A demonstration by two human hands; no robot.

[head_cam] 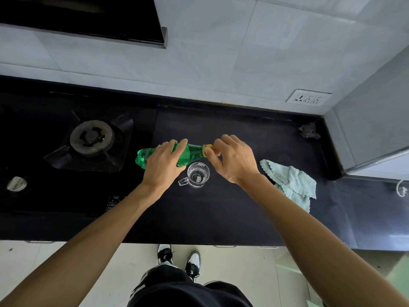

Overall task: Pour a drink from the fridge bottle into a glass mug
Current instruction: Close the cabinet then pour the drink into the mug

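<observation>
A green plastic bottle [192, 153] lies nearly level above the black counter, its neck pointing right. My left hand [163, 165] is wrapped around its middle. The fingers of my right hand [232, 159] pinch the yellow cap [208, 147] on the neck. Just below the bottle's neck, a clear glass mug [197, 175] stands upright on the counter with its handle to the left. The mug looks empty.
A gas burner [91, 137] and a stove knob [16, 183] sit on the left. A light blue cloth [292, 180] lies to the right of the mug. A dark scrubber [308, 130] rests in the back right corner beneath a wall socket [308, 98].
</observation>
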